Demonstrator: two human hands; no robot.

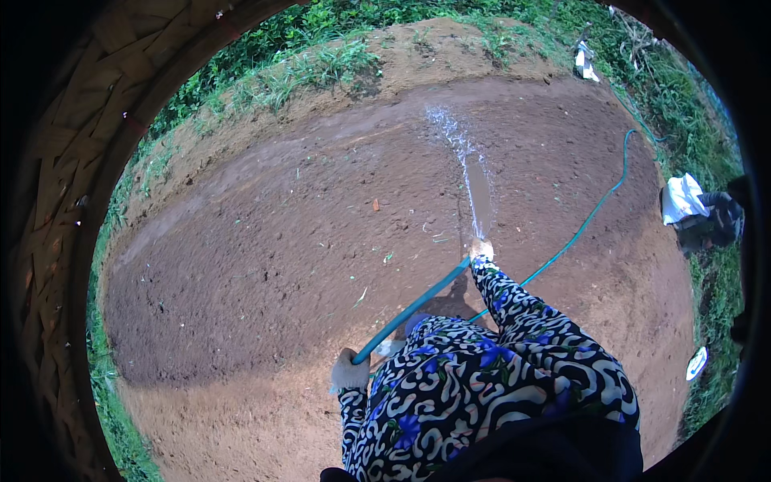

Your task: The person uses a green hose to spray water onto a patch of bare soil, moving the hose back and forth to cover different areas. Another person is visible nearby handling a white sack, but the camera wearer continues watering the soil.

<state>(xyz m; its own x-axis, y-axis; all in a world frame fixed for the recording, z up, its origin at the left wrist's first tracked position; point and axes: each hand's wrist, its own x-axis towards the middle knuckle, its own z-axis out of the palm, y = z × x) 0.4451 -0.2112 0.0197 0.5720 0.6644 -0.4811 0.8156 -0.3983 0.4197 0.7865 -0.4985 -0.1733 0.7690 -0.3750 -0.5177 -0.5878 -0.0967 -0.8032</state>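
A green garden hose [409,310] runs across in front of my body. My left hand [350,369], in a pale knitted glove, is closed around it low by my waist. Stretched out ahead, my right hand [480,248], also gloved, grips the hose near its outlet end, which the fingers hide. A stream of water [461,144] sprays forward from that hand over the bare brown soil [289,241]. Beneath the spray lies a narrow muddy puddle [479,190]. The soil around is darker and looks damp, while the ground by my feet is lighter.
More green hose [593,214] curves over the soil on the right. White sacks [683,199] and a white bag [584,61] lie at the grassy right edge. A reddish fragment [376,205] rests mid-plot. Grass and leafy plants [325,66] border the far side. A woven hat brim [66,150] frames the view.
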